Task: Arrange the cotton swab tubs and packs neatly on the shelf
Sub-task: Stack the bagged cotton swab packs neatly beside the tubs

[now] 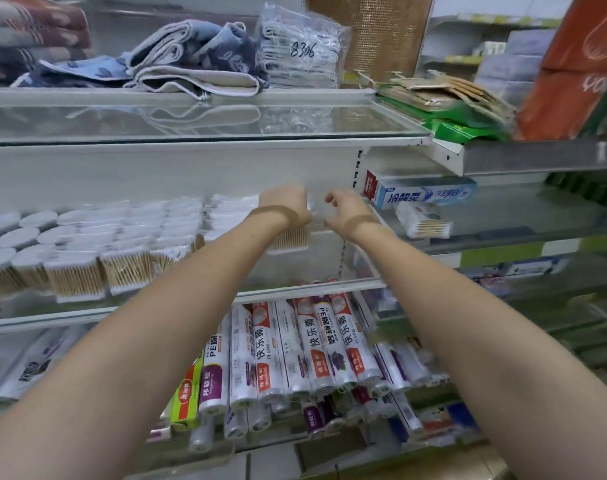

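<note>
As left hand (284, 206) grips a swab pack (290, 239) | right hand (343, 211) loosely curled, empty | risk: pack slips, toppling neighbouring packs (125, 268).

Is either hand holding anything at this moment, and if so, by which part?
The left hand grips a clear cotton swab pack by its top end; the swabs hang below the grip. The right hand hovers beside it with curled fingers, apparently holding nothing.

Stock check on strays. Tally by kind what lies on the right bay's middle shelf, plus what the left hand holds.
Blue toothpaste box: 1
Loose swab pack near it: 1
Held swab pack, in the left hand: 1
Total: 3
Red box end behind the toothpaste: unclear, not counted.
</note>
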`<action>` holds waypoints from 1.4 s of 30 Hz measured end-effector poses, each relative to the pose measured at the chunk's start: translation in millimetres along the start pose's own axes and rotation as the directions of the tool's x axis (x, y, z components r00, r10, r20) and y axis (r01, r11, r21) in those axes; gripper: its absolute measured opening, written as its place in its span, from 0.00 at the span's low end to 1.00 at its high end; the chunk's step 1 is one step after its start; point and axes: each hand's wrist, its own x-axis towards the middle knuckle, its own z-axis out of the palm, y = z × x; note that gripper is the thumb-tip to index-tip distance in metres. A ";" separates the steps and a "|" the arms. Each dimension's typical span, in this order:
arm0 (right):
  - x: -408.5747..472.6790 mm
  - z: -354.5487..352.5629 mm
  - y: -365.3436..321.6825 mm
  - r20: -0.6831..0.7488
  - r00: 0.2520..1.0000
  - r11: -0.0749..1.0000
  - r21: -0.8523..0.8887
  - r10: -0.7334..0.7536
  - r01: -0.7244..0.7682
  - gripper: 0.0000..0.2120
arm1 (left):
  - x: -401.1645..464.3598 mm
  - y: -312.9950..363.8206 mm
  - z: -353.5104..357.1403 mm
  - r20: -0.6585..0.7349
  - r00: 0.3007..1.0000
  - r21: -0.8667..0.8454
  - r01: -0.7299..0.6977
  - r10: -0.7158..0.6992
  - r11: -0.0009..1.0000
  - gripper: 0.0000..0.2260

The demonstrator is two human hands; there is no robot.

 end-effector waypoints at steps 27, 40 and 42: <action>-60.7 -68.9 67.9 -0.111 0.901 0.887 -0.158 0.420 -0.433 0.41 | -4.5 87.5 23.6 -0.013 0.956 -0.286 -0.283 0.292 0.915 0.07; -64.8 -28.3 -12.1 0.085 0.996 1.000 -0.027 0.009 -0.006 0.22 | -20.3 -8.6 11.2 0.063 0.995 -0.082 -0.069 0.074 0.994 0.32; -60.8 -28.1 -14.2 0.083 0.996 0.999 -0.050 -0.015 0.020 0.20 | -26.4 -25.8 9.1 0.138 0.984 -0.084 -0.103 0.114 0.991 0.37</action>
